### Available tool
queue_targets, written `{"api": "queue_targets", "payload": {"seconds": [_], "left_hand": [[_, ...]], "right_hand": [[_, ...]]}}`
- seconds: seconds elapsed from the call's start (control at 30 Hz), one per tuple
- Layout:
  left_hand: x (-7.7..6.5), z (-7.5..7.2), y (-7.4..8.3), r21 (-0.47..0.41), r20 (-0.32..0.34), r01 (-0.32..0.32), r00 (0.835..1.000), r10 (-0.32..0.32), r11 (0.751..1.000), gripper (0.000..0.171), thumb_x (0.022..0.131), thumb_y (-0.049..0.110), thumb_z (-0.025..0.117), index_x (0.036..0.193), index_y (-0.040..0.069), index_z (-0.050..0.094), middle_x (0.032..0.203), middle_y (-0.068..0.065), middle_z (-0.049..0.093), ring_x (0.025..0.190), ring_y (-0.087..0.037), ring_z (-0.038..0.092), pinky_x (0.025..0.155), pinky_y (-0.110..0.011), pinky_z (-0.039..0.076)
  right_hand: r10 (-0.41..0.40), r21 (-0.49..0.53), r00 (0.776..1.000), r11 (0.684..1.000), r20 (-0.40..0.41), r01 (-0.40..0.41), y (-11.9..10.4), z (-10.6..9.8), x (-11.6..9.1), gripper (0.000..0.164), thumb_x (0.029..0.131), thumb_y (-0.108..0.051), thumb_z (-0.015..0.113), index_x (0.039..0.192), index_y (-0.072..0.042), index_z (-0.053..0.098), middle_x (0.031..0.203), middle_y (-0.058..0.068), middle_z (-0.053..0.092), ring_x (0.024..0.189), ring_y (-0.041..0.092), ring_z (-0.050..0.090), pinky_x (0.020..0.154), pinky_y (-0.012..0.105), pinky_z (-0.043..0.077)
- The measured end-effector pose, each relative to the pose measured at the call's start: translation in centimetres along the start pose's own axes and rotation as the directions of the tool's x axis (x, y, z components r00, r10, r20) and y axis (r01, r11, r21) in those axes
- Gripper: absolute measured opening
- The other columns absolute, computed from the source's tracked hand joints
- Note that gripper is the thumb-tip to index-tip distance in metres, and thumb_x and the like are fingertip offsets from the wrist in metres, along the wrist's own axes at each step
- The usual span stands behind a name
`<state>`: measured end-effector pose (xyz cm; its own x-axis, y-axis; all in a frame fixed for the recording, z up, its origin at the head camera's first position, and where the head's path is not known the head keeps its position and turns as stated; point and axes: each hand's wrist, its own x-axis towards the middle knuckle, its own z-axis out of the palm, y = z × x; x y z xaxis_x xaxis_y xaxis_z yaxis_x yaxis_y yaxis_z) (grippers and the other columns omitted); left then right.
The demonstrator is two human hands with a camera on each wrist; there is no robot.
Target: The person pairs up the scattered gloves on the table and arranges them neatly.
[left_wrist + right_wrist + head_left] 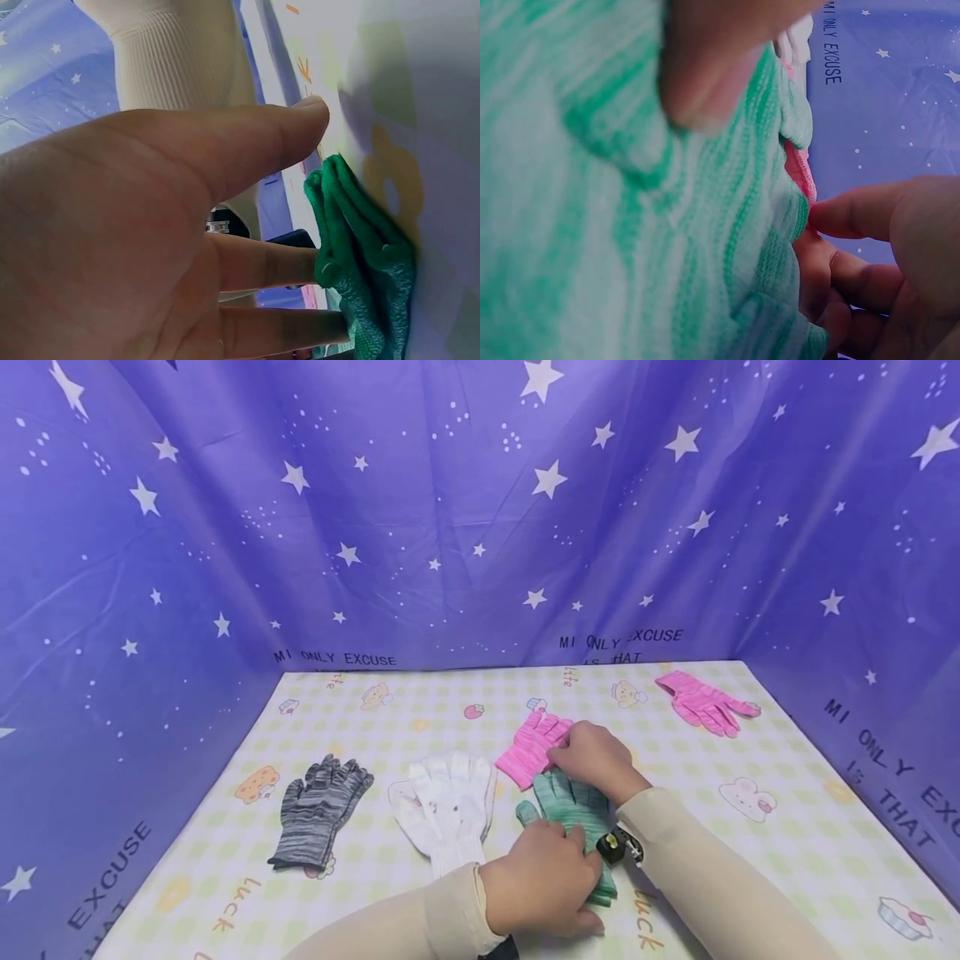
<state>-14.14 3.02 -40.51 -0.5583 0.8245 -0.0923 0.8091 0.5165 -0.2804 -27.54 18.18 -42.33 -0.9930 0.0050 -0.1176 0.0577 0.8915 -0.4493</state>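
Note:
A green streaked knit glove (570,806) lies on the table in front of me, its cuff toward me. My left hand (543,878) rests on its lower part; in the left wrist view the fingers reach out straight to the folded green cuff (367,262), and the thumb (262,135) stands apart. At the glove's far end my right hand (596,762) pinches a green fingertip, with the thumb (855,214) on it and the other fingers curled below. Just beyond lies a pink glove (528,758), partly behind the right hand.
White gloves (453,806) lie left of the green one, and a grey-black striped glove (318,814) farther left. Another pink glove (705,703) is at the far right corner. A checked cloth (705,860) covers the table; purple star curtains (450,510) enclose it.

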Motion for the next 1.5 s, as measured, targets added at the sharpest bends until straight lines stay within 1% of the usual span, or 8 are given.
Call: {"api": "queue_targets", "payload": {"seconds": [0.27, 0.47, 0.57, 0.7, 0.8, 1.03, 1.27, 1.5], "left_hand": [[0.1, -0.1, 0.1, 0.011, -0.003, -0.018, 1.000, 0.018, 1.000, 0.070, 0.086, 0.082, 0.056, 0.131, 0.029, 0.066, 0.132, 0.000, 0.068, 0.109, -0.013, 0.069, 0.084, -0.031, 0.058], [0.1, 0.1, 0.1, -0.019, 0.003, 0.002, 1.000, -0.002, 1.000, 0.067, 0.085, 0.080, 0.058, 0.127, 0.028, 0.067, 0.133, -0.002, 0.068, 0.111, -0.015, 0.069, 0.087, -0.032, 0.057], [-0.1, 0.3, 0.1, -0.033, 0.009, 0.023, 1.000, -0.023, 0.999, 0.066, 0.084, 0.079, 0.061, 0.125, 0.028, 0.067, 0.126, -0.001, 0.070, 0.105, -0.015, 0.069, 0.086, -0.033, 0.057], [-0.2, 0.5, 0.1, -0.027, -0.013, 0.030, 0.999, -0.031, 0.999, 0.064, 0.083, 0.079, 0.063, 0.121, 0.028, 0.067, 0.110, 0.002, 0.070, 0.093, -0.014, 0.068, 0.078, -0.032, 0.056], [-0.1, 0.5, 0.1, -0.026, -0.020, 0.026, 0.999, -0.027, 0.999, 0.065, 0.083, 0.080, 0.063, 0.120, 0.028, 0.067, 0.111, 0.001, 0.070, 0.093, -0.014, 0.068, 0.077, -0.033, 0.056], [0.2, 0.4, 0.3, -0.030, 0.002, 0.023, 1.000, -0.023, 0.999, 0.070, 0.084, 0.080, 0.061, 0.128, 0.026, 0.065, 0.133, -0.005, 0.068, 0.108, -0.019, 0.070, 0.086, -0.036, 0.057], [0.1, 0.2, 0.4, -0.021, 0.011, 0.020, 1.000, -0.020, 1.000, 0.069, 0.084, 0.080, 0.061, 0.128, 0.026, 0.064, 0.135, -0.004, 0.067, 0.111, -0.019, 0.069, 0.087, -0.037, 0.057], [0.0, 0.2, 0.2, -0.029, 0.007, 0.018, 1.000, -0.018, 0.999, 0.068, 0.085, 0.079, 0.061, 0.126, 0.025, 0.065, 0.136, -0.005, 0.067, 0.110, -0.020, 0.070, 0.088, -0.036, 0.057]], "right_hand": [[-0.010, 0.015, 1.000, 1.000, -0.026, 0.010, 0.3, -0.6, -0.1, 0.034, 0.086, -0.033, 0.067, 0.056, -0.020, 0.056, 0.051, -0.006, 0.048, 0.048, 0.015, 0.043, 0.043, 0.030, 0.027], [-0.018, 0.033, 0.998, 0.999, -0.057, 0.019, 0.2, -0.8, -0.1, 0.028, 0.082, -0.029, 0.066, 0.057, -0.021, 0.056, 0.053, -0.006, 0.054, 0.050, 0.016, 0.046, 0.044, 0.031, 0.027], [-0.033, 0.043, 0.998, 0.998, -0.053, 0.035, -0.1, -0.9, 0.0, 0.028, 0.083, -0.029, 0.065, 0.058, -0.021, 0.055, 0.053, -0.006, 0.052, 0.050, 0.016, 0.045, 0.044, 0.031, 0.027], [-0.034, 0.047, 0.998, 0.998, -0.053, 0.036, 0.0, -1.1, 0.0, 0.029, 0.086, -0.030, 0.064, 0.059, -0.021, 0.056, 0.053, -0.006, 0.052, 0.050, 0.016, 0.045, 0.044, 0.031, 0.028], [-0.017, 0.038, 0.998, 0.999, -0.065, 0.020, 0.5, -1.5, -0.1, 0.032, 0.086, -0.031, 0.064, 0.058, -0.021, 0.054, 0.052, -0.006, 0.048, 0.051, 0.016, 0.045, 0.044, 0.030, 0.028], [-0.021, 0.023, 0.997, 0.999, -0.078, 0.023, 1.8, -1.7, -0.2, 0.035, 0.087, -0.032, 0.063, 0.057, -0.021, 0.049, 0.051, -0.007, 0.042, 0.051, 0.015, 0.042, 0.045, 0.030, 0.027], [-0.016, -0.007, 0.996, 1.000, -0.087, 0.016, 2.7, -2.1, -0.5, 0.034, 0.086, -0.032, 0.063, 0.058, -0.021, 0.049, 0.052, -0.006, 0.044, 0.052, 0.016, 0.044, 0.046, 0.030, 0.028], [-0.025, 0.002, 0.996, 1.000, -0.088, 0.026, 3.7, -2.7, -1.1, 0.032, 0.085, -0.031, 0.063, 0.058, -0.021, 0.049, 0.053, -0.006, 0.045, 0.052, 0.016, 0.044, 0.046, 0.029, 0.028]]}}
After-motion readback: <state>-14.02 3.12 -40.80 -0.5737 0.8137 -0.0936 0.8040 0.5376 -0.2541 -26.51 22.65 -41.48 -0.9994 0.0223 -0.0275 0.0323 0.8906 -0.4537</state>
